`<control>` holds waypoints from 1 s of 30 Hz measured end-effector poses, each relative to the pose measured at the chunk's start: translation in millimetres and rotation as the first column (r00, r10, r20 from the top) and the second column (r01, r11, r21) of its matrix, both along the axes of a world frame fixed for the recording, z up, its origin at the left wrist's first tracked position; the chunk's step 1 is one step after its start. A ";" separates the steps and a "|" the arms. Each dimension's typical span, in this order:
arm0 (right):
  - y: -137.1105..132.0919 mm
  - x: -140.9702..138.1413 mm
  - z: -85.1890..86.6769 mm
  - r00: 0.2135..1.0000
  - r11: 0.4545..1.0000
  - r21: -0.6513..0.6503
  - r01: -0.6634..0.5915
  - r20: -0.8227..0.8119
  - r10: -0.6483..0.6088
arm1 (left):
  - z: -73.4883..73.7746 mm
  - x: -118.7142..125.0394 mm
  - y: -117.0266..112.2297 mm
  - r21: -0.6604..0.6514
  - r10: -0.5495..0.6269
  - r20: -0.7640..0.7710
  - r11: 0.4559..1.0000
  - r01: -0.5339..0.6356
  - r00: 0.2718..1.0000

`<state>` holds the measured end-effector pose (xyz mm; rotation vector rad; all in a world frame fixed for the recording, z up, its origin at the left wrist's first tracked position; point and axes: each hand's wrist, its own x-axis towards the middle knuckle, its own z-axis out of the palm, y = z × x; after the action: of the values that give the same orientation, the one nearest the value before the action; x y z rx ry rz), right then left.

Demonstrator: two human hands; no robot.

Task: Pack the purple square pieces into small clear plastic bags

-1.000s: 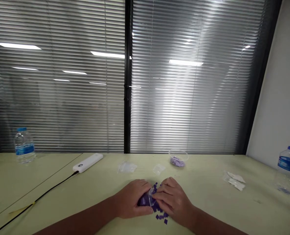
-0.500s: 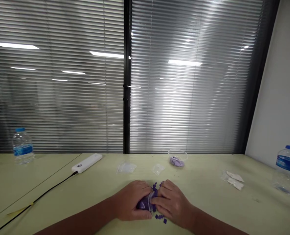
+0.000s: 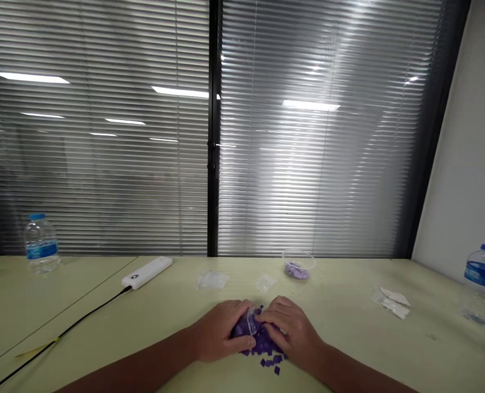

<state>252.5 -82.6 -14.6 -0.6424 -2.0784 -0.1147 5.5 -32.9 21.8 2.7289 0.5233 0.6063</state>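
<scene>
My left hand (image 3: 220, 332) is wrapped around a small clear zip bag (image 3: 242, 325) holding purple pieces, its mouth facing right. In front of that mouth, a loose pile of small purple square tiles (image 3: 264, 343) lies on the table, with several strays towards me. My right hand (image 3: 293, 330) is over the pile's right side, fingers curled in and fingertips close to the bag's mouth. Whatever is between those fingertips is too small to make out.
Beyond my hands are a clear tub (image 3: 297, 267) with lilac pieces and two clear bags, one left (image 3: 212, 279), one nearer the tub (image 3: 265, 283). A white device (image 3: 148, 272) with a black cable, torn white packets (image 3: 393, 302) and water bottles left (image 3: 41, 248) and right (image 3: 484, 284) stand around.
My right fingers have drawn back slightly from the bag and shifted, uncovering more of the purple tile pile. My left hand keeps its hold, with the bag's mouth tipped up a little more.
</scene>
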 end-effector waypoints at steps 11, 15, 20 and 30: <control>-1.7 -0.7 5.0 0.995 0.994 -0.072 0.082 -0.049 -0.086 | 0.1 -2.2 -1.3 -0.017 0.052 0.023 0.999 -0.052 0.998; -4.9 -1.2 7.1 0.994 0.991 -0.104 0.079 -0.069 -0.087 | 4.0 -1.0 -3.2 0.015 0.008 0.075 1.000 -0.009 0.997; -8.4 -2.4 10.4 0.995 0.990 -0.114 0.081 -0.049 -0.087 | 6.1 -0.6 -4.4 0.048 0.011 0.096 0.999 -0.016 0.995; 3.9 -0.9 -2.0 0.963 0.936 -0.227 0.271 0.057 -0.264 | -1.2 -0.4 -0.6 0.068 0.071 0.135 0.994 -0.080 0.988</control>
<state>251.6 -78.7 -16.6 -1.0732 -2.0361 -0.0332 5.0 -33.5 20.7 2.7222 0.5844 0.8349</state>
